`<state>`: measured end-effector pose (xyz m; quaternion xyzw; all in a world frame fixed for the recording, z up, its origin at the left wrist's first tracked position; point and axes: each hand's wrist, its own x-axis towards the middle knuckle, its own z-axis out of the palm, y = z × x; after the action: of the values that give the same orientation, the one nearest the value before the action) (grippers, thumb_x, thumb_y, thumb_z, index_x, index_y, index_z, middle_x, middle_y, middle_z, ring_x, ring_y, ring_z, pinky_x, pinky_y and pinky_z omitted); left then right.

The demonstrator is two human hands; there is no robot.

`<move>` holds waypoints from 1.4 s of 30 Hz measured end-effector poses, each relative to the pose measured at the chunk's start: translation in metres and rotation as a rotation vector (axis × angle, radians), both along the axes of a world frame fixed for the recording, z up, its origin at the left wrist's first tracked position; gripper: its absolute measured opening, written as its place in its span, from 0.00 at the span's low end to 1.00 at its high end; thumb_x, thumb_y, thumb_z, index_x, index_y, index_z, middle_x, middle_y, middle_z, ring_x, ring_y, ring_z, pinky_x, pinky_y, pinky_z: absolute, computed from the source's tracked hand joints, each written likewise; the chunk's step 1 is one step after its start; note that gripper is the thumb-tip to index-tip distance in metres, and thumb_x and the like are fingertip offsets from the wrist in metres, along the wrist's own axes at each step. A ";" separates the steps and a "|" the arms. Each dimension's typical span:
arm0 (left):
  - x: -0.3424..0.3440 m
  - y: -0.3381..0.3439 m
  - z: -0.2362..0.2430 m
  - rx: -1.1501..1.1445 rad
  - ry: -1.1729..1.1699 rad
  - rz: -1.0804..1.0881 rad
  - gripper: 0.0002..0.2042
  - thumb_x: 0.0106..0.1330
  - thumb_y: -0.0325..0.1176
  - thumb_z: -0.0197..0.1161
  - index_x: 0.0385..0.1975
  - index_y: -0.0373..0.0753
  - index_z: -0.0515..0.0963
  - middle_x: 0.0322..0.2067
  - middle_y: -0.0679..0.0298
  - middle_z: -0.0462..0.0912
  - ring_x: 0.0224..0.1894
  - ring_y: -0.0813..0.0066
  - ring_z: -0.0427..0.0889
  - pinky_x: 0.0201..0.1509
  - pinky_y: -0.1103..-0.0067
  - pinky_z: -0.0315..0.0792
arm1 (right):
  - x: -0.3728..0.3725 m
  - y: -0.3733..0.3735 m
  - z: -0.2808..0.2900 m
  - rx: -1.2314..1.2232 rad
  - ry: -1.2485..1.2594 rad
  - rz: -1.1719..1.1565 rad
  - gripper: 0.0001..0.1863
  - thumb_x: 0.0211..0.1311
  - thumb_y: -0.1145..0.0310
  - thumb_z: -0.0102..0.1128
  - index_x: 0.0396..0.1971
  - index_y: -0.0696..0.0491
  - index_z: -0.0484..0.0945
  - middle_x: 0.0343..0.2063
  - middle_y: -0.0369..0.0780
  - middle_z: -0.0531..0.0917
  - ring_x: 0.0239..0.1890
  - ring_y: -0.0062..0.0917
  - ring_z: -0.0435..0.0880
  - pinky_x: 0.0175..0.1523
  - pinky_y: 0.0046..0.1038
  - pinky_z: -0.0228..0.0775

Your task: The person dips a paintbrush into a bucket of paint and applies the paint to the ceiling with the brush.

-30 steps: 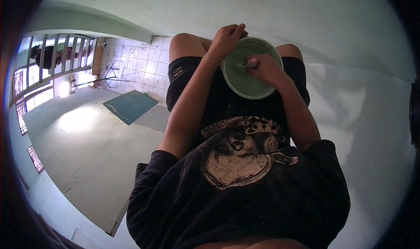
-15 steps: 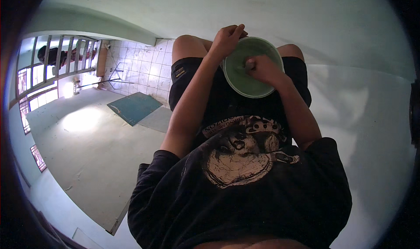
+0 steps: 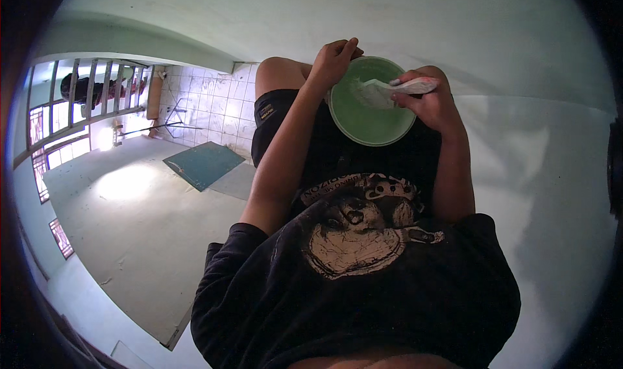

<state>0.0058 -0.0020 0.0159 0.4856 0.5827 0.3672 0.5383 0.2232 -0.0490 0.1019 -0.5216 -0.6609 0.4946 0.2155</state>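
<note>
A round green tub (image 3: 370,132) with a pale rim rests between my thighs, its open top facing up. At its far left rim, my left hand (image 3: 334,61) curls its fingers round the edge; part of those fingers is hidden behind the hand. My right hand (image 3: 428,99) is over the right side of the tub, closed on the pale, reddish-stained handle of a flat paintbrush (image 3: 376,95). The brush's broad whitish end points left, over the tub's inside. What lies at the bottom of the tub is hard to make out.
A pale wall (image 3: 415,18) stands close ahead. To the left are a large pale board (image 3: 143,220), a dark teal mat (image 3: 204,164), dirty white floor tiles (image 3: 214,103) and a barred railing (image 3: 97,86). Behind the bars is a dark and red shape (image 3: 84,86).
My right hand has come up and right from inside the tub, bringing the paintbrush into clear view. My left hand stays at the rim, shifted only slightly.
</note>
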 end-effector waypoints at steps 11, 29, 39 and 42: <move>-0.002 0.002 -0.009 -0.040 -0.068 -0.001 0.24 0.70 0.47 0.49 0.37 0.27 0.79 0.33 0.55 0.83 0.36 0.72 0.81 0.44 0.77 0.74 | 0.030 -0.017 0.024 0.005 0.385 -0.148 0.13 0.50 0.75 0.68 0.35 0.58 0.76 0.32 0.38 0.81 0.33 0.23 0.83 0.39 0.24 0.77; -0.004 0.001 -0.002 -0.001 0.011 0.023 0.24 0.70 0.48 0.48 0.35 0.29 0.81 0.30 0.56 0.84 0.35 0.73 0.82 0.42 0.79 0.74 | -0.052 -0.023 -0.061 -0.052 -0.163 0.025 0.13 0.48 0.65 0.66 0.32 0.56 0.78 0.25 0.42 0.83 0.29 0.29 0.84 0.37 0.29 0.74; -0.005 0.002 -0.007 0.021 0.037 0.034 0.24 0.70 0.48 0.48 0.35 0.29 0.81 0.30 0.57 0.84 0.35 0.74 0.82 0.42 0.78 0.74 | -0.056 -0.026 -0.070 -0.097 -0.106 0.024 0.14 0.45 0.66 0.67 0.32 0.56 0.79 0.26 0.42 0.83 0.30 0.30 0.84 0.38 0.29 0.74; -0.007 0.001 -0.008 0.018 0.065 0.008 0.24 0.71 0.46 0.47 0.36 0.28 0.80 0.31 0.57 0.84 0.34 0.73 0.81 0.42 0.78 0.74 | -0.056 -0.026 -0.075 -0.164 -0.063 0.010 0.13 0.45 0.67 0.67 0.31 0.56 0.78 0.25 0.41 0.83 0.29 0.28 0.84 0.37 0.28 0.74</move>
<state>-0.0016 -0.0008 0.0079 0.4998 0.5986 0.3583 0.5132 0.1672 -0.0748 0.0269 -0.5496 -0.6272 0.5315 0.1485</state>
